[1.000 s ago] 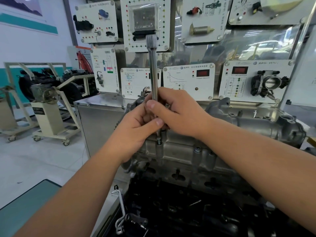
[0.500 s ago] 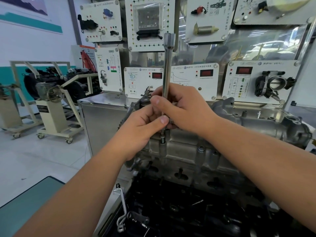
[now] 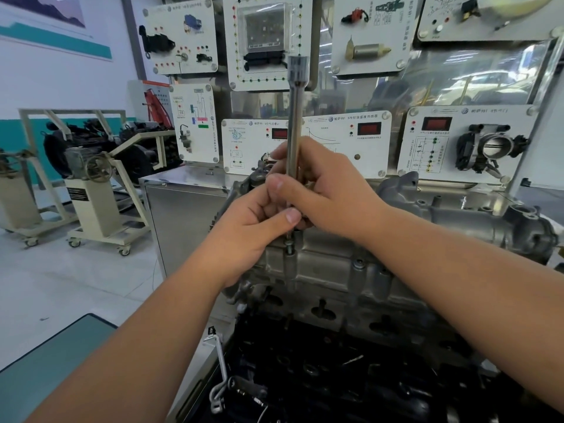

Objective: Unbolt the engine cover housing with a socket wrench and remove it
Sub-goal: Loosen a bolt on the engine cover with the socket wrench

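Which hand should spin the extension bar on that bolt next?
Right, probably. The right hand wraps the extension bar mid-shaft, while the left hand only pinches its lower end above the bolt, steadying it.

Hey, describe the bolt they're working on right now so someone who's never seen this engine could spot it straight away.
Find the grey metal engine cover housing in the middle. Both hands, left hand and right hand, hold an upright steel socket wrench over its near left edge. The bolt sits just below the tool's lower end, unlike the bolt further right.

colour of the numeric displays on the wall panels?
Red displays in black bezels, seen in the head view.
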The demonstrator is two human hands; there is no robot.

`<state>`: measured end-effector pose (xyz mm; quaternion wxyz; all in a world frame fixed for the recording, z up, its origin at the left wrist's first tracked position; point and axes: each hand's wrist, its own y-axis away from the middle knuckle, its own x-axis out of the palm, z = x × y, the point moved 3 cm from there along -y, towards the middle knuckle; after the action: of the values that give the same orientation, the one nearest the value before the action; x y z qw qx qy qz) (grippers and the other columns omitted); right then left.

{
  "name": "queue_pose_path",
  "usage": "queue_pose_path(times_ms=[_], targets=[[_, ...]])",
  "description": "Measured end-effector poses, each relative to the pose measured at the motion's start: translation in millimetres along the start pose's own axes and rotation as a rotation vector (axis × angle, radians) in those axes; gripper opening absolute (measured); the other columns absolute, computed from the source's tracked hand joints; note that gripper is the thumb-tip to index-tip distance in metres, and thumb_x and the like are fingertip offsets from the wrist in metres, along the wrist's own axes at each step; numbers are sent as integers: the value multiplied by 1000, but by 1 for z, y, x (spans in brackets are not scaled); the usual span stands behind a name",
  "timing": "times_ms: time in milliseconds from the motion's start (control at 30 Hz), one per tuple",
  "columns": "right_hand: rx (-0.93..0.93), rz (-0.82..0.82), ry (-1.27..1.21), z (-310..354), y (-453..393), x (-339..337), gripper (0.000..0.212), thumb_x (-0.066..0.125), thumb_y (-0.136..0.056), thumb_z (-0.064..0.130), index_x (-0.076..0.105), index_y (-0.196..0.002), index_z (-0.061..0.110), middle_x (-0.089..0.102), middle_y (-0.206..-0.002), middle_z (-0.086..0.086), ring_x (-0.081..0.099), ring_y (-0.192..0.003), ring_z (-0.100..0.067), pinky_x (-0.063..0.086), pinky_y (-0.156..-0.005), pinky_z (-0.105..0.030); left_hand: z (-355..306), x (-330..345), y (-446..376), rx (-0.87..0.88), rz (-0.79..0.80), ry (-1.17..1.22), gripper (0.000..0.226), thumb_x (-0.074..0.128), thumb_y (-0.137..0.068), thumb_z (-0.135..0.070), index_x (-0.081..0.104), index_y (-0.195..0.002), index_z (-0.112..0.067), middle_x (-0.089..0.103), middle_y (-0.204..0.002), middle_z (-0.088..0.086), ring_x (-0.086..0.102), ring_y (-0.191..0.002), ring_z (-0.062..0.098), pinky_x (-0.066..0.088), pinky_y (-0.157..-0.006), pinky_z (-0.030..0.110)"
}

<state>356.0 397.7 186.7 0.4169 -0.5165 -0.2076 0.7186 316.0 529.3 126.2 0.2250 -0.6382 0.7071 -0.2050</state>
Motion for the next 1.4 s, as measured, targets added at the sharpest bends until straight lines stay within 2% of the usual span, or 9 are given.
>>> queue_pose_path(times_ms=[100,300,567,700,800,967,1067,1233,1400], targets=[[3,14,20,0,-1,1,24,51,-97,37,61,-109,19,72,-89,-2,67,-78,-16,53,-71,-33,2,0,0,1,-30,3,17,68,-90,-31,75,-103,-38,77,-99,-2,72,-97,14,56,-85,25],[59,101,-56,-3,-2,6,39,37,-100,34,56,-130,17,71,-108,3,64,-89,1,50,-78,-18,2,-2,2,-64,-12,-19,24,58,-96,-44,76,-109,-34,78,-106,3,73,-104,18,56,-87,28],[47,35,-24,-4,-1,4,32,51,-97,41,60,-120,21,72,-92,4,70,-76,-9,56,-67,-21,2,3,1,11,-40,-46,16,66,-93,-37,75,-106,-39,77,-102,-2,73,-99,13,56,-85,23],[66,103,-99,-4,-2,7,36,42,-99,36,56,-131,25,70,-111,10,64,-100,2,50,-86,-17,1,0,3,-37,-18,-54,30,56,-97,-53,75,-113,-35,77,-111,-1,71,-107,13,54,-88,22],[78,148,-129,-4,-1,8,45,37,-100,35,49,-141,21,66,-114,15,60,-97,9,45,-84,-12,2,-1,3,-50,-16,-67,26,55,-97,-46,76,-106,-34,78,-103,0,72,-100,13,54,-84,23],[39,47,-45,-2,0,3,43,51,-96,41,53,-134,21,72,-99,3,70,-90,-16,55,-82,-36,-1,5,2,37,-22,-48,24,62,-92,-28,74,-105,-44,75,-95,-13,70,-91,1,55,-81,17],[22,16,-26,-1,-1,4,33,48,-98,37,60,-124,20,74,-99,1,68,-92,-10,52,-82,-30,-2,5,1,50,-49,-64,23,63,-91,-28,74,-106,-43,75,-98,-9,70,-94,2,54,-83,18],[41,114,-37,-2,-3,7,45,36,-101,35,50,-141,19,70,-111,5,62,-98,0,47,-88,-17,3,1,3,-33,-24,-88,26,55,-94,-46,75,-109,-40,76,-114,0,69,-113,17,52,-95,30],[-1,95,7,-1,0,4,47,44,-99,39,53,-138,15,72,-104,2,66,-97,-7,51,-88,-25,-1,8,1,59,-47,-79,32,59,-97,-12,74,-101,-39,75,-95,-13,70,-94,0,54,-83,15]])
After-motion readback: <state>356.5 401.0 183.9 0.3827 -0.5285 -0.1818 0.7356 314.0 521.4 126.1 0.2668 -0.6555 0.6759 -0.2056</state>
